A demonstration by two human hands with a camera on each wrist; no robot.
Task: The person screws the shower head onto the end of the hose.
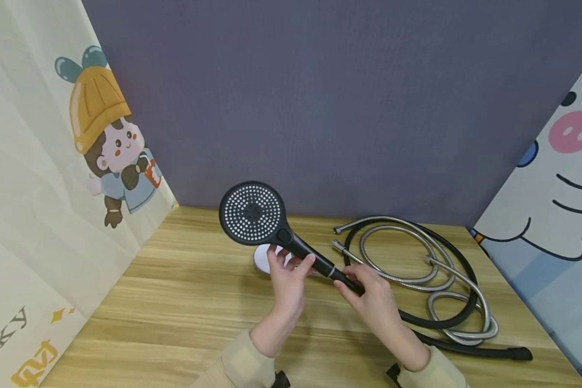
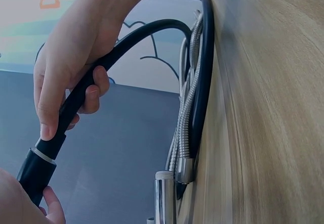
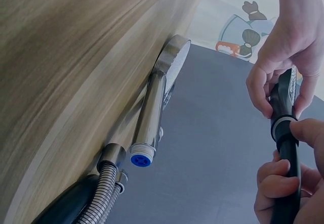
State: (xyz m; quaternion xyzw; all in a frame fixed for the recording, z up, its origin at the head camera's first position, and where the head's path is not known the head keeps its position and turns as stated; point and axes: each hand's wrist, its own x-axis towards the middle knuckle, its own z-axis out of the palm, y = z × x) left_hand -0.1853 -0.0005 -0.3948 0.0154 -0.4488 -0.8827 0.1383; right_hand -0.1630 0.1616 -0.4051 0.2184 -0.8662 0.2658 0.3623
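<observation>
A black shower head (image 1: 295, 245) with a round, white-dotted spray face is held above the table, its handle slanting down to the right. My left hand (image 1: 288, 285) grips the handle, thumb along its near side. At the handle's lower end, my right hand (image 1: 373, 299) holds the end of a black shower hose (image 2: 73, 100). Hose and handle meet at a pale ring (image 3: 283, 122); whether they are screwed tight I cannot tell. Behind my left hand lies a chrome shower head (image 3: 149, 110) with a white face, partly hidden in the head view.
Silver metal hoses (image 1: 393, 225) lie coiled on the wooden table (image 1: 174, 307) at the right, tangled with the black hose. Its other end (image 1: 519, 353) reaches near the table's right edge. A grey panel (image 1: 320, 108) stands behind, with printed sheets at both sides.
</observation>
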